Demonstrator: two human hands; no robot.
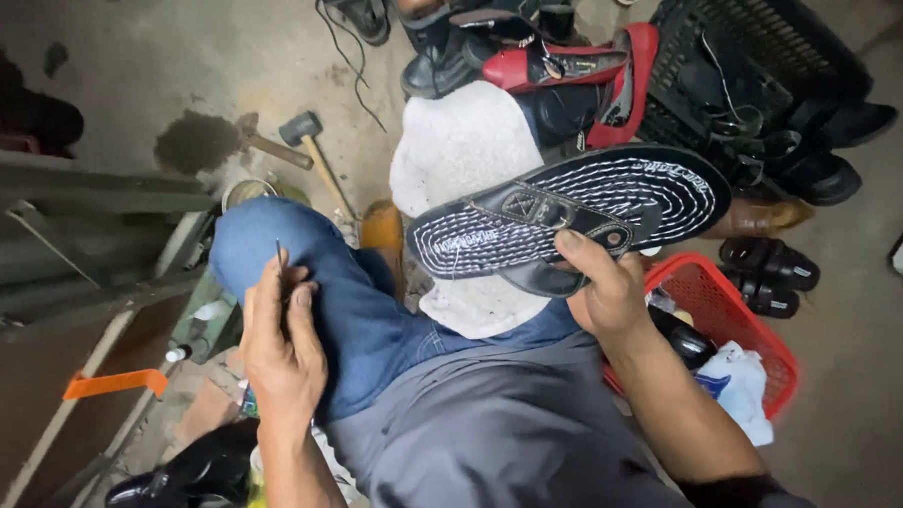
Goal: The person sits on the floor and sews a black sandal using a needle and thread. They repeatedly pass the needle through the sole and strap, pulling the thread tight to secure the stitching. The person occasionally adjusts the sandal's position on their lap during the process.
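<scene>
My right hand (603,289) grips a black sandal (570,215) turned sole-up, its thumb pressed on the strap. White stitching lines run across the dark sole. My left hand (280,345) rests on my blue-jeaned knee (271,240) and pinches a thin needle-like tool (279,255) that points upward. The sandal is held over a white cloth (458,149) lying across my lap.
A red basket (744,324) with bottles and a plastic bag stands at my right. Behind it is a black crate (764,33) and several shoes and sandals (772,273). Two hammers (302,134) lie on the concrete floor ahead. A black shoe (194,483) sits bottom left.
</scene>
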